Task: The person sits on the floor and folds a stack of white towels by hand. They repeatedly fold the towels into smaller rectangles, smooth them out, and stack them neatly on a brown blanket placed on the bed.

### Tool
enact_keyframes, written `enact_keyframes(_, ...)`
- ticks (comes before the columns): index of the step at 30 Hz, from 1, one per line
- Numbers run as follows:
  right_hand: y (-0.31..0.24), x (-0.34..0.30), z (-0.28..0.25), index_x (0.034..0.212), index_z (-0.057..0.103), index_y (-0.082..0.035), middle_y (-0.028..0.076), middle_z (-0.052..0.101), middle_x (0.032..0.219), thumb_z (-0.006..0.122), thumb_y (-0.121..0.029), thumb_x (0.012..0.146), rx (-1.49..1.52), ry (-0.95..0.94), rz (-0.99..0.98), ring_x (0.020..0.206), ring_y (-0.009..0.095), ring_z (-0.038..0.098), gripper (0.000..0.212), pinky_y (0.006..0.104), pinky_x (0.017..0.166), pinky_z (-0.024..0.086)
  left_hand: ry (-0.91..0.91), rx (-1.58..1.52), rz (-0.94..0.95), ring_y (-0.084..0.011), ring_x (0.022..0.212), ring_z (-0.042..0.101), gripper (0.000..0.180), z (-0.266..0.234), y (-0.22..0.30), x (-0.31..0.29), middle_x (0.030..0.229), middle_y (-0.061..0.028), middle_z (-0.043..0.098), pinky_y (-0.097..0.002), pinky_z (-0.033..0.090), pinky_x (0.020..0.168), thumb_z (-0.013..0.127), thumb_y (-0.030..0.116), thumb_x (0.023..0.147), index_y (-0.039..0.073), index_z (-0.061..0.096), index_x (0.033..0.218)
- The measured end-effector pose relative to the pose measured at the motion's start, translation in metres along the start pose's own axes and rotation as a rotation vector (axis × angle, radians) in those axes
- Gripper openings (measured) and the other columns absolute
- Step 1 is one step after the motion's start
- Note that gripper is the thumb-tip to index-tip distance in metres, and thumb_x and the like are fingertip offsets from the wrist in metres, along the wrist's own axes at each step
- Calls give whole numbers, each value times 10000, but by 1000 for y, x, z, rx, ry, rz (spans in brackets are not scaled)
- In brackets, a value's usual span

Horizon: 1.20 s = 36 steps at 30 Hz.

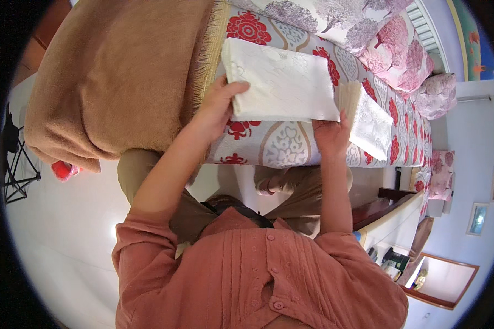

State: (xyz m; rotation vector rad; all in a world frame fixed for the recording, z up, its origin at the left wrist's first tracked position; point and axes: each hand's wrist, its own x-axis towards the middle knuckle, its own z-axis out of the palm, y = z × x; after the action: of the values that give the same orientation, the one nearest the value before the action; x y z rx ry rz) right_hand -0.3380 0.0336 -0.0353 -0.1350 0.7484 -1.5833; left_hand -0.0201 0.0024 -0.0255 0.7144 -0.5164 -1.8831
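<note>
The person's left hand grips the left edge of a folded rectangular white patterned cloth, thumb on top. The right hand touches its near right corner; whether those fingers pinch cannot be told. It is over a red-flowered grey fabric cover, left of another folded white cloth.

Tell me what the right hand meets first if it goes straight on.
The folded white cloth in the left hand: the right hand points forward at the cloth's near right corner and seems to touch it. Beyond that, probably the flowered cover, though depth is unclear.
</note>
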Motion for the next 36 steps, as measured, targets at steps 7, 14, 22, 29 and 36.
enact_keyframes(7, -54, 33, 48, 1381, 491, 50, 166, 605, 1353, 601, -16, 955, -346, 97, -141, 1267, 308, 578, 445, 468, 1133, 450, 54, 210, 78, -255, 1169, 633, 556, 28, 24, -3, 1327, -173, 609, -370, 517, 1002, 632, 178, 953, -15, 433, 1435)
enact_keyframes(14, -70, -1, 44, 1386, 491, 46, 148, 627, 1269, 618, -70, 967, -542, 65, -265, 1167, 270, 627, 453, 418, 1041, 517, 113, 305, 86, -243, 1143, 638, 511, 56, 38, 2, 1288, -155, 637, -384, 505, 995, 633, 210, 962, -18, 489, 1396)
enact_keyframes(22, -45, -12, -9, 1427, 482, 19, 131, 663, 1103, 607, -159, 989, -1113, 49, -166, 907, 179, 684, 490, 348, 775, 582, 268, 499, 38, -234, 1243, 558, 724, 1, -6, 2, 1418, -158, 524, -405, 461, 1036, 676, 339, 954, 42, 338, 1521)
enact_keyframes(29, -58, -16, -22, 1236, 618, 5, 88, 672, 852, 630, -156, 962, -1514, 46, -428, 650, 134, 622, 318, 291, 605, 510, 276, 548, 114, -255, 1257, 555, 773, 4, -17, -12, 1436, -144, 506, -455, 479, 1001, 700, 306, 954, 73, 265, 1549)
enact_keyframes(36, -67, -13, 6, 1092, 678, -21, 104, 682, 796, 627, -104, 952, -1350, -55, -590, 678, 158, 641, 171, 312, 637, 521, 340, 530, 158, -261, 1210, 578, 704, -10, -25, -2, 1357, -145, 549, -468, 489, 975, 692, 247, 961, 64, 305, 1520)
